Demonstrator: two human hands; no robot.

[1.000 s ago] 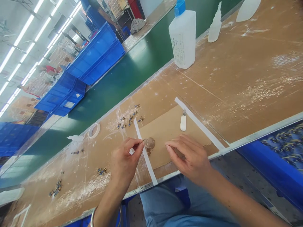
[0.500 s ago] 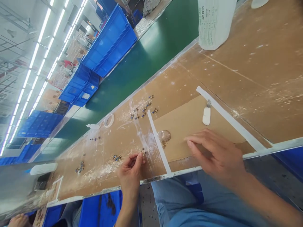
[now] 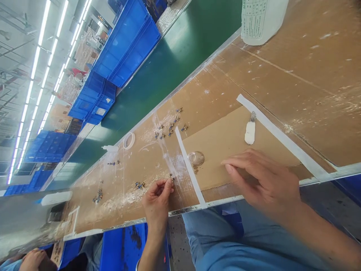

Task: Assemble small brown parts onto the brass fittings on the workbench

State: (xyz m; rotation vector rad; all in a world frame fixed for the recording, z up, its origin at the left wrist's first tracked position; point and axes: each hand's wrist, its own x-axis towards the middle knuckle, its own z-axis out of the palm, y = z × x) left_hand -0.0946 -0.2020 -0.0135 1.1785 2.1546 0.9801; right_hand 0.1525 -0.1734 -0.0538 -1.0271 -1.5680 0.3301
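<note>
My left hand (image 3: 158, 195) is closed in a pinch above the table, its thumb and index finger on a small dark metal piece (image 3: 172, 178) that is mostly covered by the fingertips. My right hand (image 3: 263, 178) hovers over a cardboard sheet (image 3: 217, 141), thumb and index tip brought close together; anything between them is too small to make out. Between the hands sits a small clear round dish (image 3: 196, 158). Beyond my right hand lies a white-handled tool (image 3: 249, 132) with a short grey tip. Small blue-and-gold metal pieces (image 3: 171, 126) are scattered beyond my left hand.
White tape strips (image 3: 190, 169) edge the cardboard. A tape roll (image 3: 129, 140), a small white bottle (image 3: 110, 148) and more metal pieces (image 3: 139, 185) are to the left. A large white bottle (image 3: 262, 22) stands at far right. Blue crates (image 3: 126, 45) line the green belt (image 3: 180, 56). A co-worker's hand (image 3: 35, 259) shows lower left.
The camera view has shifted slightly, bringing more of the co-worker's hand into sight. My right hand appears a little farther right; my left hand keeps its pinch on the small metal piece.
</note>
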